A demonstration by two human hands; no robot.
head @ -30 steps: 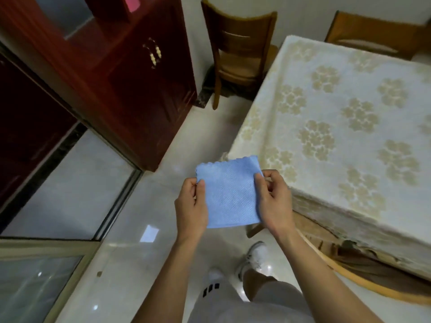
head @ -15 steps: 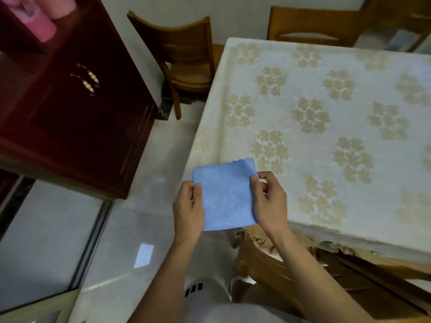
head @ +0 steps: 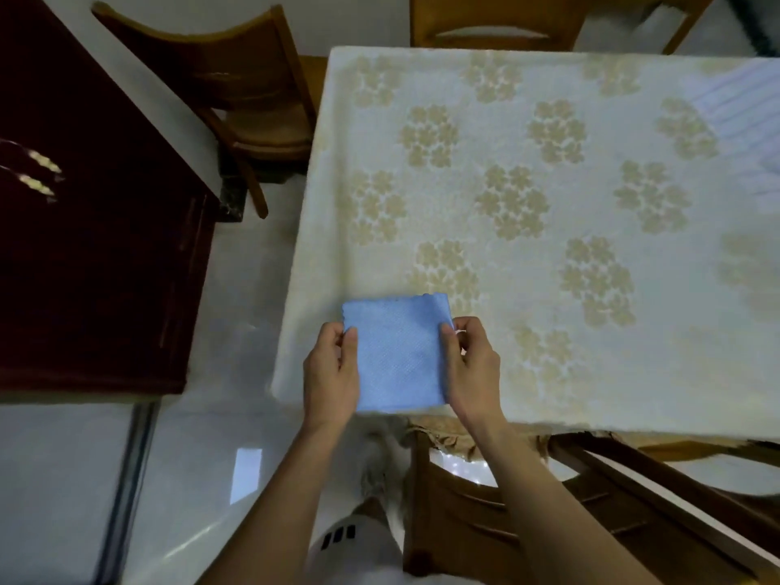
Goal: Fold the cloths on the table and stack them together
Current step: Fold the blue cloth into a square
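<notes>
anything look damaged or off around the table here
Yes. Under the near edge of the tablecloth, torn, ragged brown material hangs by the wooden chair; it looks frayed. The blue cloth, held by the left hand and right hand, looks neatly folded.

The tablecloth-covered table [head: 548, 196] lies open beyond the hands, hemmed by a chair [head: 236, 99] at its left, another chair [head: 498, 23] at the far edge, and a dark cabinet [head: 93, 247] further left.
</notes>
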